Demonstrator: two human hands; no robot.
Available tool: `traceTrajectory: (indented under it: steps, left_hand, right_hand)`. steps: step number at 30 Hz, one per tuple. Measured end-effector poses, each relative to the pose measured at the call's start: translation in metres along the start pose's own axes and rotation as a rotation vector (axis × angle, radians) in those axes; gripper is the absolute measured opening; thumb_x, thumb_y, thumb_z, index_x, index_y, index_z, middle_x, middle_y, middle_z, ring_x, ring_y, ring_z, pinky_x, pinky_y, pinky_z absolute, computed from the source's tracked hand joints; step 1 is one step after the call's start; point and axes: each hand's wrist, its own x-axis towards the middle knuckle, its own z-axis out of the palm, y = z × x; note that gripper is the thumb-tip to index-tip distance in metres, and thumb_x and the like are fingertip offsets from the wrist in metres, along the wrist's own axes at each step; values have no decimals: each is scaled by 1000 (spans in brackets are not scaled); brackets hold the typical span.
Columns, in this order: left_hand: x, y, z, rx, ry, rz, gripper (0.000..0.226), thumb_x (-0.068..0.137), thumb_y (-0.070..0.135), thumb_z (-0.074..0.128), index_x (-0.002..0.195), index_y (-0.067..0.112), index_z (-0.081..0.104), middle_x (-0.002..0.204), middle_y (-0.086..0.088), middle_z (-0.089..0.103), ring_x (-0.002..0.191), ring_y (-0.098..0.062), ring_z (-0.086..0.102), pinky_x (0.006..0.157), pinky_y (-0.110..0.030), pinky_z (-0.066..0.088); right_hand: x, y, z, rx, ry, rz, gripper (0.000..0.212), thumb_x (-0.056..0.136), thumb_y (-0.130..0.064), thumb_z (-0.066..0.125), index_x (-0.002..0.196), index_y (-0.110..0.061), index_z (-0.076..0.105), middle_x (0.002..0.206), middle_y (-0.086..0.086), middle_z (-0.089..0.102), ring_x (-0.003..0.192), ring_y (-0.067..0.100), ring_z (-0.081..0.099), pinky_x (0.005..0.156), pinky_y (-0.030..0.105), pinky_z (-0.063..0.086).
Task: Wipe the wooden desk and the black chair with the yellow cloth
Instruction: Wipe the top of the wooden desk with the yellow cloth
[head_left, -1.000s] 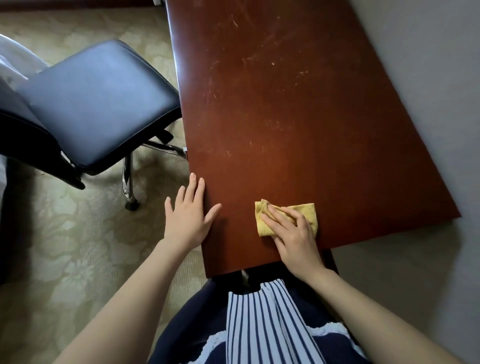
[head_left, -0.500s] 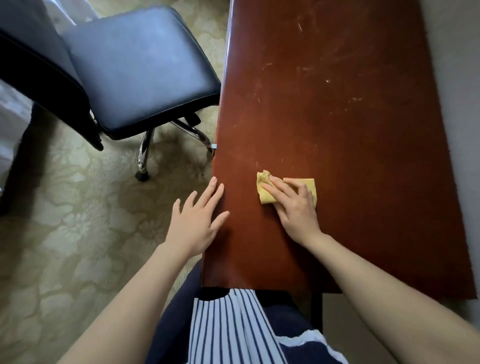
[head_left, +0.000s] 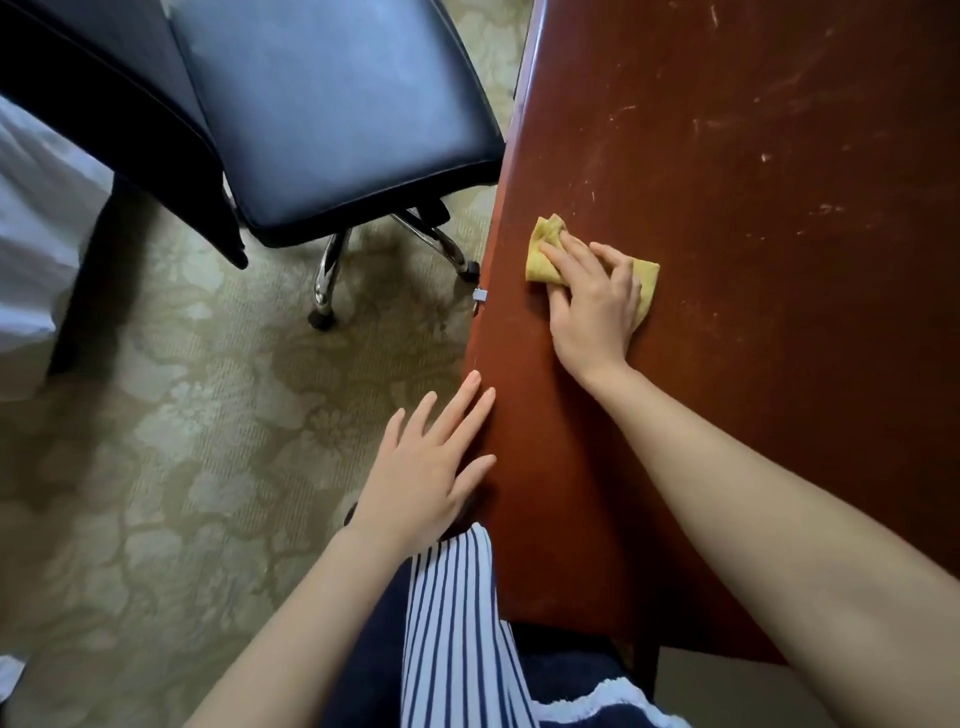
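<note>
Right hand (head_left: 592, 306): I am pressing it palm-down on the yellow cloth (head_left: 543, 254), fingers laid out over the top of the fabric rather than wrapped round it. The cloth is lying bunched and folded on the wooden desk (head_left: 753, 260), near the desk's left edge. One crumpled corner is sticking out beyond my fingertips and another part is showing to the right of my knuckles.

Left hand (head_left: 421, 483): I am holding nothing in it. The fingers are straight and slightly spread, and the thumb and first fingers are reaching over the desk's left edge, nearer to me than the cloth. I cannot tell whether the palm is bearing on the wood. The two hands are well apart.

Desk surface: reddish-brown, and it is showing pale scratches and scuffs, mostly across the far right part. A small metal fitting (head_left: 480, 295) is projecting from the left edge, just beside the cloth's position.

Black chair (head_left: 337, 104): it is standing to the left of the desk, its padded seat close to the desk edge, with chrome legs (head_left: 327, 275) on casters below. It is resting on a patterned beige carpet (head_left: 156, 467).

A navy and white striped garment (head_left: 457, 623) is showing between my forearms. White fabric (head_left: 31, 234) is showing at the far left.
</note>
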Motion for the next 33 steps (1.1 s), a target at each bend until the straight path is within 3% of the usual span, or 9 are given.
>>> traceTrajectory:
  steps: [4, 7, 12, 16, 23, 27, 30, 33]
  left_hand:
    - [4, -13, -16, 43, -57, 85, 73, 82, 70, -12, 147, 36, -18, 155, 21, -16, 148, -22, -2, 118, -44, 6]
    - [7, -36, -40, 118, -113, 182, 71, 81, 68, -10, 142, 36, -27, 155, 16, -22, 146, -17, -14, 119, -40, -1]
    - [4, -78, -86, 167, -172, 290, 70, 84, 66, -1, 142, 35, -25, 152, 16, -25, 138, -8, -24, 114, -33, -10]
    - [4, -126, -124, 296, -278, 414, 76, 72, 72, -15, 139, 36, -28, 151, 17, -27, 141, -10, -24, 115, -35, -10]
    - [20, -142, -148, 455, -425, 488, 106, 58, 80, -29, 150, 29, -15, 155, 12, -19, 145, -15, -18, 118, -42, -6]
    - [31, -120, -150, 511, -492, 526, 71, 95, 60, 14, 151, 26, -11, 159, 8, -14, 145, -16, -17, 118, -42, -6]
    - [42, -104, -148, 540, -528, 598, 69, 97, 56, 19, 152, 25, -9, 160, 8, -12, 146, -16, -17, 118, -43, -6]
    - [52, -90, -149, 548, -549, 665, 68, 97, 56, 19, 152, 26, -8, 159, 9, -13, 145, -16, -17, 117, -44, -8]
  right_hand:
    - [-17, -5, 1, -10, -31, -62, 41, 91, -15, 55, 129, -29, 57, 138, -7, 52, 124, 22, 40, 103, 37, 25]
    - [-42, -16, 5, -44, 1, -43, 39, 91, -16, 55, 128, -28, 59, 136, -6, 54, 122, 23, 41, 101, 37, 27]
    - [-92, -52, 27, -70, 105, 139, 41, 87, -15, 57, 125, -28, 61, 132, -6, 57, 120, 22, 45, 100, 38, 29]
    - [-124, -106, 47, -51, 204, 406, 42, 86, -9, 62, 124, -27, 62, 133, -5, 57, 122, 24, 45, 102, 41, 32]
    - [-177, -147, 61, -18, 206, 533, 52, 81, 4, 62, 123, -26, 63, 136, -8, 54, 124, 23, 43, 105, 43, 32]
    - [-194, -150, 57, 50, 335, 633, 53, 78, 9, 63, 122, -21, 64, 131, -6, 57, 122, 17, 41, 106, 29, 25]
    - [-207, -138, 52, 11, 429, 705, 55, 74, 12, 67, 120, -17, 66, 127, -2, 61, 118, 15, 40, 103, 30, 28]
    - [-212, -119, 42, -6, 498, 823, 54, 74, 12, 69, 120, -15, 65, 126, 2, 62, 116, 25, 46, 100, 25, 25]
